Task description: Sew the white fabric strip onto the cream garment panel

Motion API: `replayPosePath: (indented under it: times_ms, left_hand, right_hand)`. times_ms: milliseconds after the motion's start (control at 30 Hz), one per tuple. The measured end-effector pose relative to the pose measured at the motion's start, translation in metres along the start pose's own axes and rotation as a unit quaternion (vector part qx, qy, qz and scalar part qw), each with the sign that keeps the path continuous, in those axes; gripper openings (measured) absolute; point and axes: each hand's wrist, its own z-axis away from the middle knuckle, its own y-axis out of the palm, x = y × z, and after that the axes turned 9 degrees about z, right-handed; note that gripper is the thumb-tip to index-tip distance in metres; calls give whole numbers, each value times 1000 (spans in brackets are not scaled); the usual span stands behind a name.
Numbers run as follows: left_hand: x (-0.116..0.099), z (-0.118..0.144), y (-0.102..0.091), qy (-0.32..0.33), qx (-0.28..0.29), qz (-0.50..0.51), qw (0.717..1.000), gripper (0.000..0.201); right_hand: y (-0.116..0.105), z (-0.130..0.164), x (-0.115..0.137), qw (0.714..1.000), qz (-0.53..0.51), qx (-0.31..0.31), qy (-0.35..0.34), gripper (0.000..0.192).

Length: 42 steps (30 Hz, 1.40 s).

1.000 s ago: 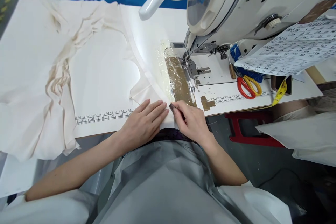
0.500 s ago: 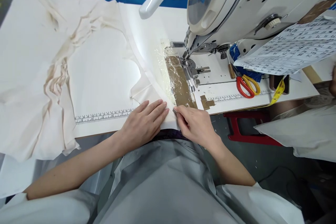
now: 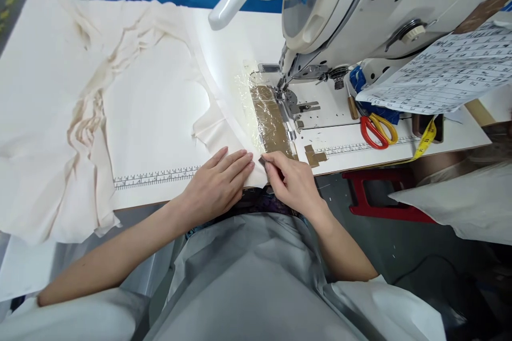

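Hands (image 3: pixel 220 184) (image 3: pixel 295 180) at cloth (image 3: pixel 219 123); printed paper (image 3: pixel 444 75), seemingly illegible.

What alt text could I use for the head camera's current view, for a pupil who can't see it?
A person's left hand rests on cream fabric while the right hand pinches a small dark object near its edge. The fabric lies on a white table beside a sewing machine.
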Motion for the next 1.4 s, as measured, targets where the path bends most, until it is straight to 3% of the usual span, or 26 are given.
replayPosePath:
  times_ms: [500, 667, 800, 967, 1400]
  left_hand:
    - [-1, 0, -2, 2, 4, 9, 1000, 39]
    - [-3, 1, -3, -9, -2, 2, 1000, 40]
    - [-4, 1, -1, -12, 2, 7, 1000, 41]
    - [-6, 2, -1, -15, 26, 27, 999, 43]
    - [-9, 1, -2, -13, 31, 23, 999, 42]
  right_hand:
    - [4, -7, 7, 1000, 26, 11, -2, 21]
    - [-11, 3, 7, 997, 70, 38, -24, 23]
    - [-22, 11, 2, 997, 29, 76, -1, 21]
    - [-16, 13, -3, 997, -46, 27, 47, 20]
    - [-2, 1, 3, 1000, 14, 24, 2, 21]
